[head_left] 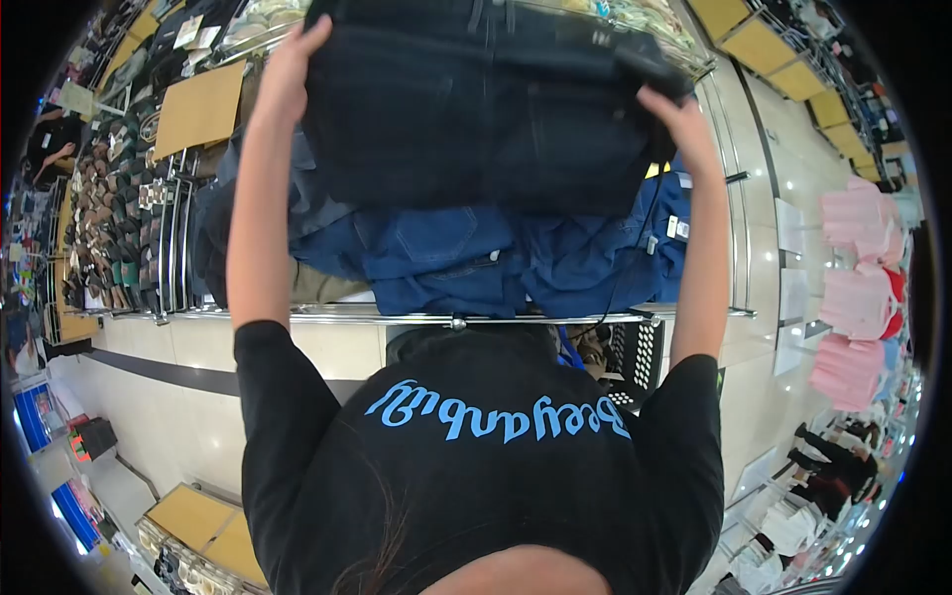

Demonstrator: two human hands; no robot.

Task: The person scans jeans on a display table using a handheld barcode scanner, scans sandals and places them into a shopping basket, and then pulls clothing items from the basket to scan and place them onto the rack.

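Observation:
Both my arms reach forward over a metal-railed display table. A dark, nearly black denim garment [476, 129] is stretched between my hands, above a pile of blue jeans [436, 243]. At the garment's upper left edge my left hand [290, 74] grips it, the fingers partly behind the cloth. My right hand [684, 124] holds the right side, close to a black object [650, 69] that is blurred and hard to make out. A thin black cable hangs down from near my right hand over the jeans. A white tag [677, 228] shows on the jeans at the right.
The table's metal rail [456, 319] runs between my body and the jeans. Racks of shoes [109, 208] stand at the left, with a brown board [198, 107] beside them. Pink clothes [858, 297] hang at the right. Another person [55, 144] is at the far left.

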